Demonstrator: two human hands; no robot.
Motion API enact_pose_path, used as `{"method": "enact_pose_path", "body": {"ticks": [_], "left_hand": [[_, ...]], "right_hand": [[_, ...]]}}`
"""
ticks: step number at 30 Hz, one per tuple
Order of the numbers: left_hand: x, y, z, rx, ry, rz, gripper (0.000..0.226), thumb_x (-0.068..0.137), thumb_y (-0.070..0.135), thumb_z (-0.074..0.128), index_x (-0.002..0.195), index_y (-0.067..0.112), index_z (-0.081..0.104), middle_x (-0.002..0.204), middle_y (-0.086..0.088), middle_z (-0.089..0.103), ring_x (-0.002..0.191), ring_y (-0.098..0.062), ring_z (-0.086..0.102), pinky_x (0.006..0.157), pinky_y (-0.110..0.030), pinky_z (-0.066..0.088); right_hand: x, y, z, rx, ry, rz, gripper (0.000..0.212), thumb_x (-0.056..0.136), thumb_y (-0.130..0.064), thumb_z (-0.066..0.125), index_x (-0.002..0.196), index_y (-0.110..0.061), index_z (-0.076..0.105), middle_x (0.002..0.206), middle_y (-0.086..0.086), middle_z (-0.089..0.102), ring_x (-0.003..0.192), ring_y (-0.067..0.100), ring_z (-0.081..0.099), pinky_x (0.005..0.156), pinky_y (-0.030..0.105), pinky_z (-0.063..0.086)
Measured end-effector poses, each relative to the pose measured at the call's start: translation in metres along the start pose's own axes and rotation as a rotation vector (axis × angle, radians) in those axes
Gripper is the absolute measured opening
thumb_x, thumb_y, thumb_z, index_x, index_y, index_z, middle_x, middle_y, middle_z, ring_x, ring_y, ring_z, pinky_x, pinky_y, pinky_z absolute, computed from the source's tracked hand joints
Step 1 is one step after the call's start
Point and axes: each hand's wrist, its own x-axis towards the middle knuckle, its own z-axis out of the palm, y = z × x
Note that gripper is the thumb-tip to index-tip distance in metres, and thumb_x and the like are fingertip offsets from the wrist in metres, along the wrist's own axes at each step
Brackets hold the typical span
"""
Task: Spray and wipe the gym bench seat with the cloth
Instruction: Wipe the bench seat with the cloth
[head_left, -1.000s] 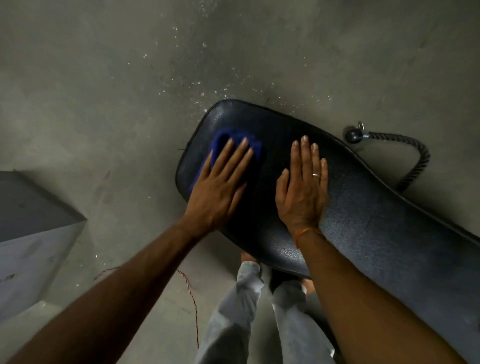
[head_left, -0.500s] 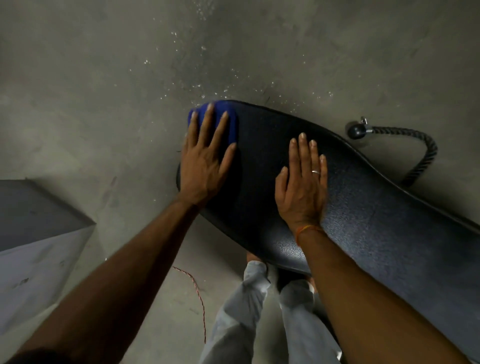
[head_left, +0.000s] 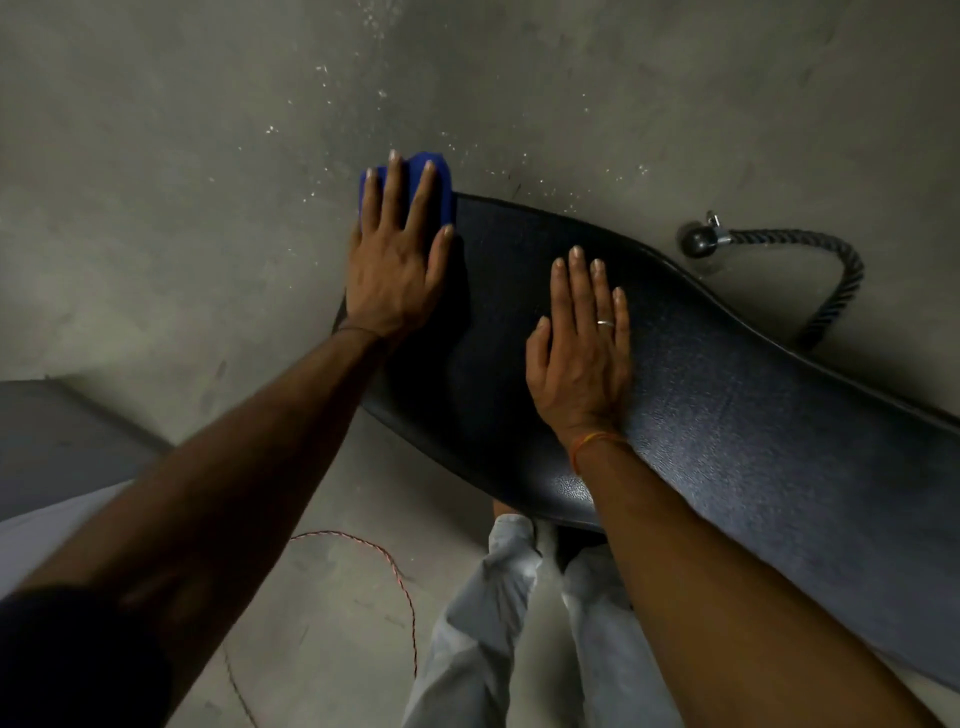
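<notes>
Head cam looking down over both arms. On my left hand (head_left: 397, 275) the fingers (head_left: 393, 192) are straight and spread apart, pressed flat on the blue cloth (head_left: 434, 174). Nothing is curled round it, the pads just pin it down. The cloth sits bunched right under the fingertips and pokes out beyond them, at the far end corner of the bench seat (head_left: 727, 415). It looks to be partly over the edge there, though I can't tell how much.

Here's what the next stroke hangs on, I reckon: from those fingers the seat's long axis runs off to the right and back toward me, so there's no pad left ahead of the fingertips — all of it lies right and rearward of them. The left hand holds the cloth, so it does the sweeping.

My right hand (head_left: 582, 353) lies just right of the left, apart from it, palm down on the seat with fingers straight and nearly together, holding nothing. It sits right across that line, so it'd probably have to shift for a long pass.

Further out past the right fingertips a rope handle (head_left: 836, 280) lies on the floor (head_left: 182, 156). I can't see a spray bottle.
</notes>
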Motion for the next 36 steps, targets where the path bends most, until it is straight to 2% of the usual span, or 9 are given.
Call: {"method": "enact_pose_path", "body": {"ticks": [5,9,13,15,19,25,28,31,36], "left_hand": [[-0.049,0.017,0.013,0.11,0.011,0.164,0.068,0.106,0.053,0.027,0.164,0.024,0.009,0.172,-0.009,0.0,0.159,-0.031,-0.002,0.128,-0.056,0.006],[-0.13,0.028,0.029,0.182,-0.087,0.274,0.068,0.104,0.054,0.019,0.164,0.023,0.009,0.172,-0.009,-0.003,0.159,-0.03,-0.005,0.127,-0.058,0.004],[-0.089,0.025,0.021,0.214,-0.097,0.347,0.069,0.104,0.057,0.024,0.164,0.029,0.005,0.172,-0.003,-0.004,0.159,-0.026,-0.006,0.128,-0.055,0.005],[-0.049,0.038,0.016,0.184,-0.038,0.261,0.071,0.103,0.058,0.028,0.164,0.028,0.006,0.172,-0.004,-0.003,0.159,-0.026,-0.004,0.129,-0.052,0.0],[-0.019,0.058,0.019,0.156,0.016,0.142,0.072,0.103,0.058,0.029,0.164,0.026,0.008,0.172,-0.005,0.001,0.159,-0.027,-0.002,0.128,-0.052,-0.003],[-0.127,0.055,0.035,0.2,-0.084,0.401,0.068,0.104,0.053,0.025,0.164,0.024,0.011,0.172,-0.007,0.0,0.159,-0.029,-0.001,0.126,-0.058,0.01],[-0.106,0.052,0.033,0.218,-0.094,0.514,0.07,0.102,0.054,0.028,0.164,0.025,0.011,0.172,-0.005,0.001,0.159,-0.027,0.0,0.128,-0.054,0.006],[-0.048,0.072,0.027,0.189,-0.041,0.396,0.072,0.101,0.054,0.034,0.164,0.025,0.011,0.172,-0.004,0.003,0.159,-0.026,0.0,0.129,-0.052,0.005],[-0.014,0.104,0.033,0.147,0.005,0.17,0.072,0.102,0.056,0.027,0.164,0.024,0.009,0.172,-0.005,0.003,0.159,-0.026,0.0,0.128,-0.055,0.005]], "right_hand": [[0.0,0.001,-0.005,0.003,-0.031,0.022,0.064,0.106,-0.031,0.034,0.166,-0.011,0.02,0.175,0.008,0.016,0.162,0.023,0.016,0.132,0.044,0.015],[-0.001,0.001,-0.012,-0.011,-0.078,0.083,0.065,0.108,-0.038,0.026,0.166,-0.009,0.015,0.175,0.011,0.01,0.162,0.024,0.013,0.132,0.043,0.012],[-0.01,0.035,-0.013,-0.105,-0.136,-0.092,0.064,0.11,-0.041,0.017,0.167,-0.012,0.01,0.176,0.008,0.008,0.162,0.024,0.012,0.131,0.043,0.014],[-0.019,0.054,-0.016,-0.115,-0.129,-0.126,0.063,0.111,-0.04,0.019,0.167,-0.015,0.009,0.176,0.004,0.006,0.162,0.024,0.01,0.131,0.042,0.011],[-0.02,0.054,-0.016,-0.09,-0.091,-0.064,0.063,0.11,-0.038,0.024,0.167,-0.013,0.013,0.176,0.006,0.01,0.162,0.023,0.012,0.132,0.043,0.011],[-0.021,0.055,-0.023,-0.034,-0.101,0.184,0.068,0.109,-0.041,0.026,0.166,-0.008,0.01,0.176,0.012,0.007,0.163,0.025,0.008,0.132,0.041,0.006],[-0.02,0.055,-0.022,-0.015,-0.079,0.176,0.066,0.109,-0.037,0.028,0.166,-0.007,0.014,0.175,0.012,0.01,0.163,0.026,0.01,0.132,0.041,0.008],[-0.02,0.056,-0.02,-0.003,-0.048,0.171,0.063,0.109,-0.033,0.03,0.165,-0.006,0.018,0.175,0.012,0.013,0.162,0.025,0.013,0.132,0.042,0.011],[-0.02,0.058,-0.017,0.021,-0.02,0.161,0.059,0.11,-0.029,0.028,0.165,-0.007,0.019,0.174,0.011,0.015,0.162,0.024,0.013,0.132,0.04,0.011]]}}
